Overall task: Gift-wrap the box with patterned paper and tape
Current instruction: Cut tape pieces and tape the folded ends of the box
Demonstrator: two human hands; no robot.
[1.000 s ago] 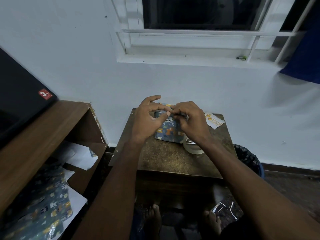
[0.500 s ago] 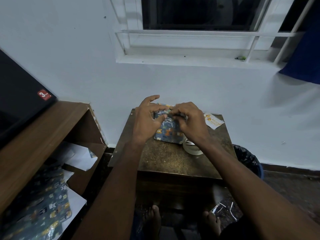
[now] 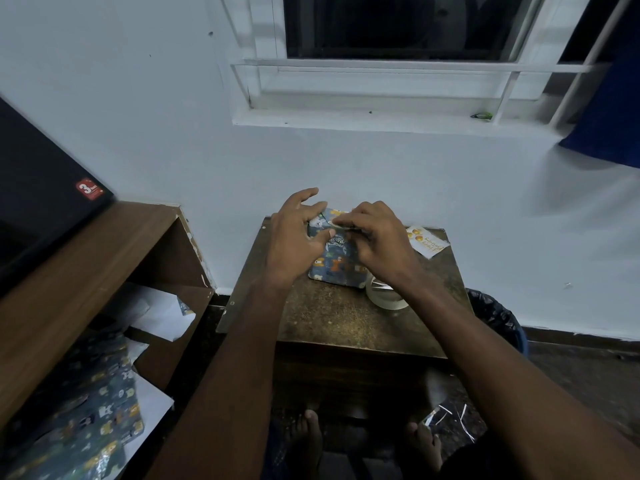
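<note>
A: Starting at the far left, what's there?

B: A wooden shelf unit (image 3: 86,271) with a dark screen (image 3: 38,202) standing on top. In its open compartment lie white paper (image 3: 162,313) and a sheet of patterned wrapping paper (image 3: 79,427), blue-grey with small cartoon animals.

A: And the box?

B: The wrapped box (image 3: 334,261) lies flat on the small brown table (image 3: 339,317), toward the far edge near the wall. Its long axis runs away from the person, near end toward the camera, far end toward the wall.

A: How are the hands placed?

B: The left hand (image 3: 294,240) is at the box's left side, thumb pressed on the paper on top, the other fingers spread and lifted. The right hand (image 3: 377,240) has its fingers curled and pinches something small at the top of the box beside the left thumb. I can't tell whether that is tape or a fold of paper.

A: Further right?

B: A roll of clear tape (image 3: 386,296) sits on the table just beside the box's near right corner, partly under the right wrist. A small card with gold print (image 3: 427,240) lies at the table's far right corner. A bin with a black liner (image 3: 498,317) stands on the floor beside the table.
</note>
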